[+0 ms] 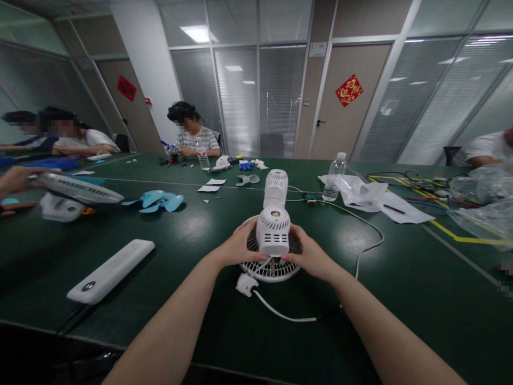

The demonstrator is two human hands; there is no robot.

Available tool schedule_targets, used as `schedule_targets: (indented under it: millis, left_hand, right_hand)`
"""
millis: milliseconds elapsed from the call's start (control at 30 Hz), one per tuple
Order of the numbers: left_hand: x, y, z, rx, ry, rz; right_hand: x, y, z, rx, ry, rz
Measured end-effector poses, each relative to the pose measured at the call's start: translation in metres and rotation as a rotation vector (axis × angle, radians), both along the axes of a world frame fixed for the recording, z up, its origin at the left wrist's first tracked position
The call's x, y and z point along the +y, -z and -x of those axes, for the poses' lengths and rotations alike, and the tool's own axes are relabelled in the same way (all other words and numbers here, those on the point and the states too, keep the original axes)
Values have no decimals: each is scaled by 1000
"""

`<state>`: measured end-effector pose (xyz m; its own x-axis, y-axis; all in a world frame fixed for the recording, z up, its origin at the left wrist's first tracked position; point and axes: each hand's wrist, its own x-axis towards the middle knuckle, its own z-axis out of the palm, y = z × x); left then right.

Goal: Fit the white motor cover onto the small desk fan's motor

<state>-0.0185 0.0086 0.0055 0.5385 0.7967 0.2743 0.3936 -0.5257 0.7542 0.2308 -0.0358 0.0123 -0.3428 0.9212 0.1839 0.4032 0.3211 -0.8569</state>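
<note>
White fan housing (273,231) sat over a round grille (276,274) on the desk (224,337), held between the left hand (235,247) and right hand (311,253), fingers closed about its sides. A white plug (245,284) lay just beside the grille; farther left lay a white power bank (114,270).

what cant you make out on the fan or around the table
Grille: head view, centre covered by the white housing.
Left hand, right hand: head view, some fingers hidden by the white housing or the hands themselves.
Small blue part: head view, too small to identify.
Person at right: head view, cut off by the right edge.
</note>
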Motion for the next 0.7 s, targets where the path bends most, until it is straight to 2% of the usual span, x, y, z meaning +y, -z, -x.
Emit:
schedule_targets:
  millis: [400, 700]
  left_hand:
    - [0, -3, 2, 36, 19, -2]
    - [2, 0, 3, 82, -8, -9]
  right_hand:
    - [0, 13, 7, 34, -30, -86]
    - [0, 7, 6, -8, -6, -60]
